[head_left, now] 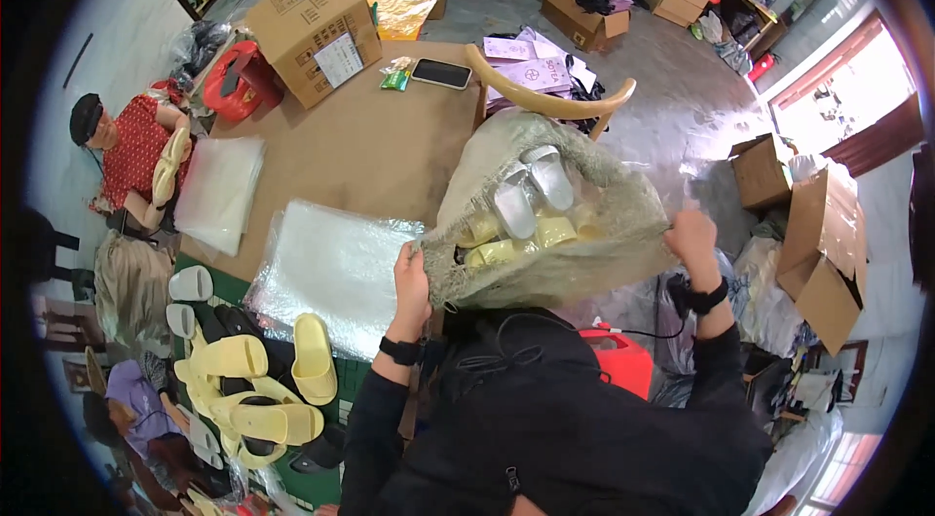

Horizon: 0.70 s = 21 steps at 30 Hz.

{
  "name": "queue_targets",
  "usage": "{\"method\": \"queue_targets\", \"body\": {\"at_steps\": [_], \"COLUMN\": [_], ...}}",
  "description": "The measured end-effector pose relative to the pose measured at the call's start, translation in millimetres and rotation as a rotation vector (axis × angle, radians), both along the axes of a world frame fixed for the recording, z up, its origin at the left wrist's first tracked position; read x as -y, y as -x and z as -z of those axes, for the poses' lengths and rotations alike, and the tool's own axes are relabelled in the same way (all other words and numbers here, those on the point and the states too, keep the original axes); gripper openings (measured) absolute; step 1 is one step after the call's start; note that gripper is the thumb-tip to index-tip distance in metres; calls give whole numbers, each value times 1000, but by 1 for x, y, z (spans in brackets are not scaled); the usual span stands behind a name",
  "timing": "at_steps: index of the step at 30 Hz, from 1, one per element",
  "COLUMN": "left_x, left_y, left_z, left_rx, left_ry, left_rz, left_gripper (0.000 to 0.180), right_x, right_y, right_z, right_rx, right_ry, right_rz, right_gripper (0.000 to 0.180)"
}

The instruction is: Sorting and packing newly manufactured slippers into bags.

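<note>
I have both hands up on a big woven sack (545, 224) that sits in front of my chest, at the near right corner of the brown table (390, 141). My left hand (411, 275) grips the sack's left rim, fingers curled tight over the frayed edge; my right hand (690, 236) pinches the right rim, fingers clenched on the weave. Between them the mouth of the sack is held wide, and I can see bagged slippers (521, 209) inside: two grey ones on top, pale yellow ones below them.

Just left of the sack, a stack of clear plastic bags (331, 273) lies on the table edge, touching my left hand's side of the sack. A second, whiter stack of bags (222, 190) lies further left. Loose yellow slippers (263, 375) sit in a heap on a dark surface at my lower left, with a couple of grey ones just above them.

Across the table a wooden chair (550, 97) curves behind the sack. A phone (441, 73) lies near the far edge, and a cardboard box (312, 34) stands at the far left corner. At the table's left end another person (131, 151) in a red top holds a yellow slipper
</note>
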State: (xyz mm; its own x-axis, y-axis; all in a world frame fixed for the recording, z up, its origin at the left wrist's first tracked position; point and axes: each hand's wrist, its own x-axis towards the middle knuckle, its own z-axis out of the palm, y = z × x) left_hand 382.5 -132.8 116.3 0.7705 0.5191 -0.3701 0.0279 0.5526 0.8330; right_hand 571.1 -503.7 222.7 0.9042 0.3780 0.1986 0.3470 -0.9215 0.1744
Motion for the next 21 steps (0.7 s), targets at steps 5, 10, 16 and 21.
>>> {"method": "queue_targets", "body": {"at_steps": [5,10,16,21], "left_x": [18,29,-1,-8], "left_y": [-17,-17,-16,-18], "left_z": [-34,-30,-35,-27], "left_rx": [42,65,38,7], "left_ry": [86,-22,97,98], "left_rz": [92,196,-23,-52], "left_gripper": [19,18,21,24], "right_x": [11,16,29,34], "right_y": [-29,-21,-43,-81], "right_z": [-43,-20,-14,2], "right_rx": [169,-12,-415,-895], "right_ry": [-50,-55,154,46], "right_rz": [147,219,416,216], "right_gripper": [14,19,41,41]}}
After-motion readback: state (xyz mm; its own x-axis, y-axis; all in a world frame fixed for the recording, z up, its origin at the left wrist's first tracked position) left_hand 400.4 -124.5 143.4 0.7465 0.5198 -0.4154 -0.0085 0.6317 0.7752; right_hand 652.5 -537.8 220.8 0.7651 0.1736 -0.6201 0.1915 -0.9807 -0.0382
